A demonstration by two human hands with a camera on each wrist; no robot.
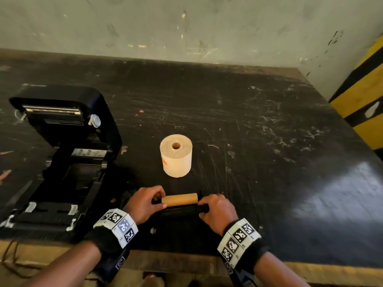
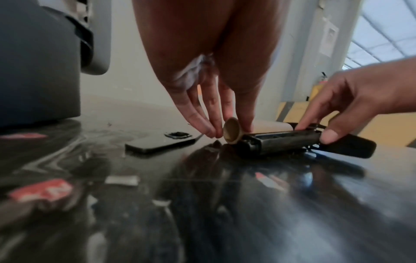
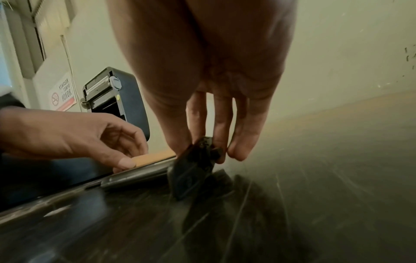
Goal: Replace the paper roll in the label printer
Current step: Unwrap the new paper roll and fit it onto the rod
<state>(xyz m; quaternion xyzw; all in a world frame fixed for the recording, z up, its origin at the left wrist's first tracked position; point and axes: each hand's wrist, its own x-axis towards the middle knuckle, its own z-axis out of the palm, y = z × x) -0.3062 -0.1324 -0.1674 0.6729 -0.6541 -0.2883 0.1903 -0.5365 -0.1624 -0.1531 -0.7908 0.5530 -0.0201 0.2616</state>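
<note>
The black label printer (image 1: 62,158) stands with its lid up at the left of the table, its paper bay bare. A full cream paper roll (image 1: 176,155) stands on end mid-table. Near the front edge lie an empty brown cardboard core (image 1: 179,199) and, just in front of it, a black spindle (image 1: 182,211). My left hand (image 1: 145,204) pinches the core's left end (image 2: 231,130). My right hand (image 1: 217,210) pinches the spindle's right end (image 3: 202,151), where a flat black end plate sits.
The dark scratched table (image 1: 269,131) runs back to a pale wall. A yellow-and-black striped barrier (image 1: 364,96) stands at the right. A flat black plate (image 2: 157,144) lies on the table left of the core. A cable hangs off the front left edge.
</note>
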